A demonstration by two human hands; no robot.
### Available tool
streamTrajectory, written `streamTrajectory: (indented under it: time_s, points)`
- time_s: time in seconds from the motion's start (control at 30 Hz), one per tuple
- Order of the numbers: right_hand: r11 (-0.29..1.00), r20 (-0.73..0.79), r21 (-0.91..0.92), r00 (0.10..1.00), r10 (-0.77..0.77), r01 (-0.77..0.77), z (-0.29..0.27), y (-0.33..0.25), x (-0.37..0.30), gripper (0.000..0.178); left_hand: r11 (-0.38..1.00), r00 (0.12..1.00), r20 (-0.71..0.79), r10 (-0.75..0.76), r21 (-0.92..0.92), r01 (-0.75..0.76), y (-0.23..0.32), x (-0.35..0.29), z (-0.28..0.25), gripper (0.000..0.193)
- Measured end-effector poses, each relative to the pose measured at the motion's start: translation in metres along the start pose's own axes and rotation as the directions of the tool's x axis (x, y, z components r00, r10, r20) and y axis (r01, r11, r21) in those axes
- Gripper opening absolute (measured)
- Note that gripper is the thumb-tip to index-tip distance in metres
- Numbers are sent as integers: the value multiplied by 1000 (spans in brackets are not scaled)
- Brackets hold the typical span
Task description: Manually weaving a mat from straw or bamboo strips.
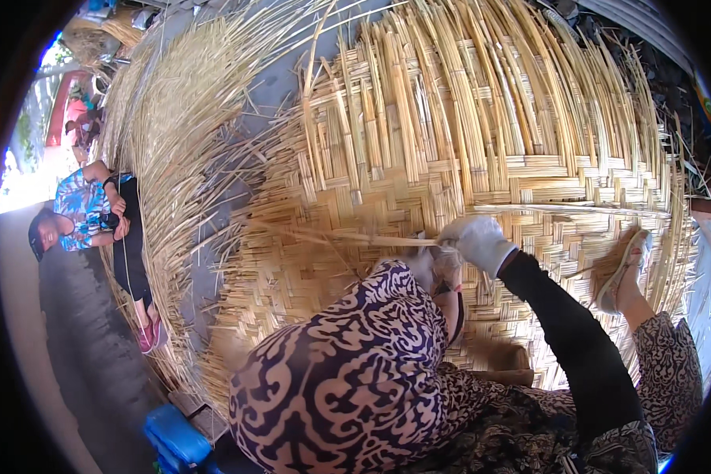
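Observation:
My right hand (478, 241), in a white glove below a black sleeve, is closed around the end of a long pale split-cane strip (379, 239). The strip reaches left just above the woven mat, and its far part is smeared by motion. Under and around the hand lies the large straw-coloured mat (545, 186), its strips crossing in a stepped pattern. My left hand cannot be made out; a raised, patterned trouser knee (347, 347) covers the lower middle. Beside the right glove, a blurred greyish shape looks like my left shoe (425, 267).
My right sandalled foot (628, 268) rests on the mat. Loose strips (178, 118) spread along the left, with long unwoven ends (466, 71) at the far side. A person in a blue patterned shirt (87, 207) stands left. A brown block (505, 370) and a blue object (175, 437) lie nearer.

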State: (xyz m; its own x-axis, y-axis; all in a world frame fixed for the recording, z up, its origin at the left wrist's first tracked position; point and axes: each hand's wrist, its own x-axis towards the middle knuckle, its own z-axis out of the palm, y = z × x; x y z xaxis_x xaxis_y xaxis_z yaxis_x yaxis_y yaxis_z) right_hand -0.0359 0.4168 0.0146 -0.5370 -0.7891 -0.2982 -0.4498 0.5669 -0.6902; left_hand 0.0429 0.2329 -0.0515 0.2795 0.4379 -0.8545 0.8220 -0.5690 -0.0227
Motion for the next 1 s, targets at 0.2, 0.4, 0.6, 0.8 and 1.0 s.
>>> streamTrajectory:
  time_s: [0.2, 0.4, 0.6, 0.8, 1.0]
  points:
    - [962, 47, -236, 987, 155, -140, -5, 49, -22, 17, -898, 6, 899, -437, -436, -58, -20, -80, -50, 30]
    - [971, -46, -239, 999, 13, -24, -21, 6, -33, 24, -827, -375, 767, -520, -342, 447, 12, -100, 31, 56]
    - [951, -121, -310, 992, -38, -1, -15, 29, -60, 17, -853, -109, 870, -481, -435, 290, 7, -103, 45, 61]
    - [943, -34, -329, 999, 28, -38, -20, 33, -67, 17, -805, -268, 785, -558, -434, 406, 27, -97, 49, 48]
    - [947, -251, -304, 950, -183, 102, -28, 49, -83, 19, -740, -267, 747, -609, -414, 530, 11, -94, 45, 37]
